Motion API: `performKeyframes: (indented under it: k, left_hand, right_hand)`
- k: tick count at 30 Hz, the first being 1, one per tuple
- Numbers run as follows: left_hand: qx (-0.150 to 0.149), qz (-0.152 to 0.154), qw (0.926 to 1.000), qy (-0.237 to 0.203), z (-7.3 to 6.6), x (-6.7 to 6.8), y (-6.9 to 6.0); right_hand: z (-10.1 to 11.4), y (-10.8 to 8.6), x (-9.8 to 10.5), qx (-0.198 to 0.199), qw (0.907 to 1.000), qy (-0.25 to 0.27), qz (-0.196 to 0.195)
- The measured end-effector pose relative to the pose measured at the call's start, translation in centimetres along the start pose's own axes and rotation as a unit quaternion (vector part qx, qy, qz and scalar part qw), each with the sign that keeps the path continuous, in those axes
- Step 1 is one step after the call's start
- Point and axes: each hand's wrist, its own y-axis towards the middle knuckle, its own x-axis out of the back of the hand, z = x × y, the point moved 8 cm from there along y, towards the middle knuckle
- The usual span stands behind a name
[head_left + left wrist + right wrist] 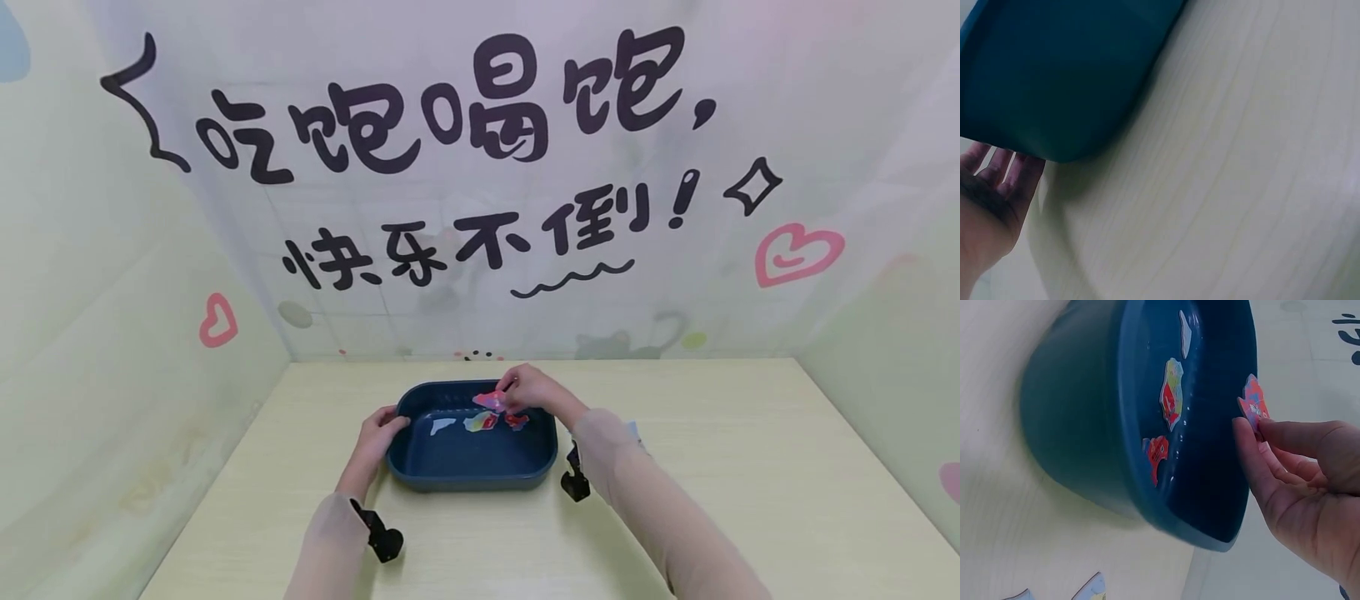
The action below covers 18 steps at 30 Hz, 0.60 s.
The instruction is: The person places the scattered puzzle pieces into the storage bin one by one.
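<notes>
A deep blue rectangular basin with rounded corners stands on the table. My left hand grips its left rim, thumb over the edge; in the left wrist view the fingers lie against the outer wall. Over the far right part of the basin, my right hand pinches a pink-red puzzle piece between thumb and fingertips. Inside the basin lie a pale blue-white piece, a yellow-and-red piece and a red-and-blue piece, spaced apart.
Pale blue pieces lie on the table right of the basin, mostly behind my right sleeve in the head view. The light wooden table meets a printed fabric backdrop behind and at both sides. Black wrist mounts hang from both sleeves.
</notes>
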Motion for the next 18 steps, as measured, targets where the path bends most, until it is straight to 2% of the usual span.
performKeyframes:
  k: [6, 12, 18]
  left_hand:
    - [0.005, 0.006, 1.0000, 0.002, 0.0, 0.0, -0.1]
    - [0.012, 0.009, 0.9999, -0.003, 0.1, -0.1, -0.1]
    - [0.005, 0.013, 0.9999, -0.003, 0.0, -0.2, 0.0]
  right_hand:
    - [0.9, 0.1, -0.9, 0.003, 0.9992, -0.040, 0.010]
    - [1.3, 0.1, -2.3, 0.002, 0.9984, -0.052, 0.024]
    - [1.5, 0.0, -3.5, -0.009, 0.9976, -0.059, 0.034]
